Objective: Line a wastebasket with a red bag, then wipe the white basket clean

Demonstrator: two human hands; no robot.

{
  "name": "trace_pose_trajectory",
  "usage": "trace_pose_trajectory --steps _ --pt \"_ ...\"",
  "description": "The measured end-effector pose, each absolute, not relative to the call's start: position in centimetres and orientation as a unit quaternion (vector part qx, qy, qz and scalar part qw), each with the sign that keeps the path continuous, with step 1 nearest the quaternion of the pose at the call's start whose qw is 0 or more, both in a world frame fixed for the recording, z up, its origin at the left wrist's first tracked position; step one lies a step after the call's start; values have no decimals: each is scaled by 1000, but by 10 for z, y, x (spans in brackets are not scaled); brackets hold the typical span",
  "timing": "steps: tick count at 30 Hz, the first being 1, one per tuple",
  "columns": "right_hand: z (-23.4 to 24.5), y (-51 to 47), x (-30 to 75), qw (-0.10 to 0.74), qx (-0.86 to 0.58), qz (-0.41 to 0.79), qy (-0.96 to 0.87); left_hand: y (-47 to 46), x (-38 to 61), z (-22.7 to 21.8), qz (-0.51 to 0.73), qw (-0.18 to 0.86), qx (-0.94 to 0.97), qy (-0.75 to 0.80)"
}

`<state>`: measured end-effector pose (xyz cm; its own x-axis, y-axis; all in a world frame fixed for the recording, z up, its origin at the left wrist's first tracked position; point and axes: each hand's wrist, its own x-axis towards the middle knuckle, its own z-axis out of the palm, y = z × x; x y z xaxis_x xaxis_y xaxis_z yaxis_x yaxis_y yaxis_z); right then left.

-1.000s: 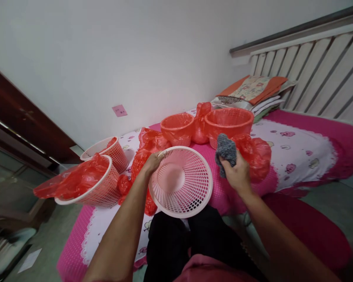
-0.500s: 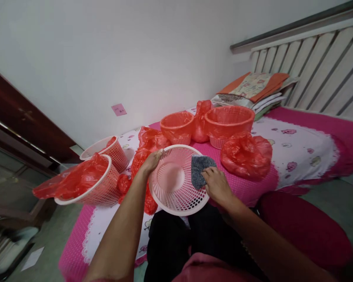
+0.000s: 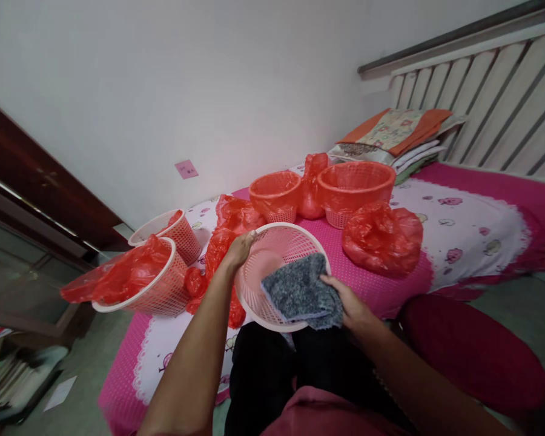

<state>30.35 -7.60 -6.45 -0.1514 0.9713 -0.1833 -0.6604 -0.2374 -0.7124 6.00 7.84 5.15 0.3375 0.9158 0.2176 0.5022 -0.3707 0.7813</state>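
A pale pink plastic basket (image 3: 264, 266) with perforated sides is tilted toward me above my lap. My left hand (image 3: 241, 247) is closed on its upper left rim. In my right hand (image 3: 349, 298), at the basket's right side, is a grey cloth (image 3: 302, 288), pinched at its right edge between thumb and fingers. The cloth spreads over the basket's right half and hides part of the inside and the lower right rim.
On the bed (image 3: 163, 363) stand two baskets (image 3: 275, 188) (image 3: 356, 181) covered in red plastic. Red bags (image 3: 384, 239) lie near them. Two more pink baskets (image 3: 172, 284) (image 3: 188, 239) are at left. A dark red round stool (image 3: 472, 354) stands at right, folded bedding (image 3: 395, 133) behind.
My right hand has moved down and slightly right. The grey cloth, bunched at the basket's right wall before, now lies wider across its opening. My left hand keeps its hold on the rim.
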Motion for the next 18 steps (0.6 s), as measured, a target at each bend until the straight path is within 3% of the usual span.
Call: trace_pose_trajectory --steps 7,18 --pt "-67 -70 309 602 -304 721 -159 79 62 45 346 311 746 476" --pt "-83 -75 354 570 -527 511 -370 78 58 49 343 302 744 487"
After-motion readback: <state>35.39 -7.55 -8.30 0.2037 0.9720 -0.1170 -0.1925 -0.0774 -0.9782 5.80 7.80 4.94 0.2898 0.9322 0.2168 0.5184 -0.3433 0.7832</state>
